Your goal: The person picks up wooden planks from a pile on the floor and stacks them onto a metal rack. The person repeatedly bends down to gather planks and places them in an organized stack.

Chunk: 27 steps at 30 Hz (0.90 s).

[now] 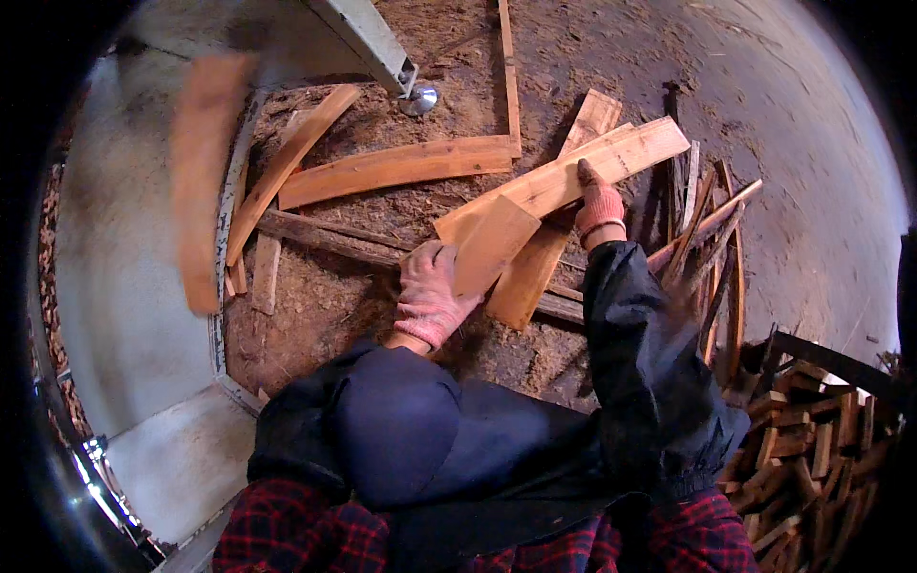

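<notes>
My left hand (432, 294), in a pinkish work glove, is closed on the near end of a short wooden board (499, 241). My right hand (599, 203), gloved alike, grips a longer light wooden plank (573, 177) near its middle, thumb on its upper face. The short board overlaps the plank's left end. Beneath them another board (527, 282) slants from lower left to upper right, partly hidden. Farther left, a wide board (401, 167) and a narrower one (291, 172) lie on the ground.
A pale metal panel (134, 258) stands at the left, with a blurred board (205, 181) in front of it. A metal leg (368, 43) with a round foot comes down at the top. Thin wood strips (712, 248) lie right; cut wood pieces (812, 449) are piled lower right.
</notes>
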Available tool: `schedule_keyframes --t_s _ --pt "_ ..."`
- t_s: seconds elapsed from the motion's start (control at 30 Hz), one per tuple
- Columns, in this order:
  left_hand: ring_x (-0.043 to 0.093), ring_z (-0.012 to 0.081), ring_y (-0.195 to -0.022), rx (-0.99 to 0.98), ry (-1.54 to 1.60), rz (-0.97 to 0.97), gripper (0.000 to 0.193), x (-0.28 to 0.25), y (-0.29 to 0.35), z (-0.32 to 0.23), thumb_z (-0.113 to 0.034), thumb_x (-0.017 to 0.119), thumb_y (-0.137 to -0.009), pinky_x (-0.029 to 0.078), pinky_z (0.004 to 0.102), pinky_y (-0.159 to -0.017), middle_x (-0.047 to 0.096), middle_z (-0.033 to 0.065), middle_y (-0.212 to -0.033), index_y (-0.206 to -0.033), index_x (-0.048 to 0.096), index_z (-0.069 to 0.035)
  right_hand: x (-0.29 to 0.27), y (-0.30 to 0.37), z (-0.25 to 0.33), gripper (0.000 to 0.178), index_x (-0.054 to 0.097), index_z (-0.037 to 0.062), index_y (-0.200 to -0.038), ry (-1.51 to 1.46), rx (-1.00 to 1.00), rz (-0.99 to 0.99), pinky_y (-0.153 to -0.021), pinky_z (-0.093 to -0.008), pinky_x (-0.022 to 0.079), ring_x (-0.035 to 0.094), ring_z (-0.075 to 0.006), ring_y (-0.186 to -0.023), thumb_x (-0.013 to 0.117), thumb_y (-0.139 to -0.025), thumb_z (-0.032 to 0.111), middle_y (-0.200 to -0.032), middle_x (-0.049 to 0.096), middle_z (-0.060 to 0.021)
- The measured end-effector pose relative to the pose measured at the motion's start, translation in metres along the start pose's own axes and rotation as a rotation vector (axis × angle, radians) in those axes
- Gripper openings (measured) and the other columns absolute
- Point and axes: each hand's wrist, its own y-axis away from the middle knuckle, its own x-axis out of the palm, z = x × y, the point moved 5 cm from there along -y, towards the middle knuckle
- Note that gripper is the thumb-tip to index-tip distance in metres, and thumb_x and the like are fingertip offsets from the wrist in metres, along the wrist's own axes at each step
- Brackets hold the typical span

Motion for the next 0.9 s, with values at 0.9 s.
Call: schedule_keyframes --t_s 0.9 --pt "0.05 0.0383 -0.125 -0.064 0.224 0.08 0.081 -0.075 -0.139 0.062 -0.047 0.072 -0.075 0.039 0.0413 -0.106 0.055 0.0227 -0.132 -0.139 0.045 -0.004 -0.051 0.081 -0.017 0.057 0.05 0.0022 -0.133 -0.087 0.175 0.181 -0.092 -0.0369 0.045 0.057 -0.0264 -0.109 0.07 -0.086 0.027 -0.126 0.059 -0.0128"
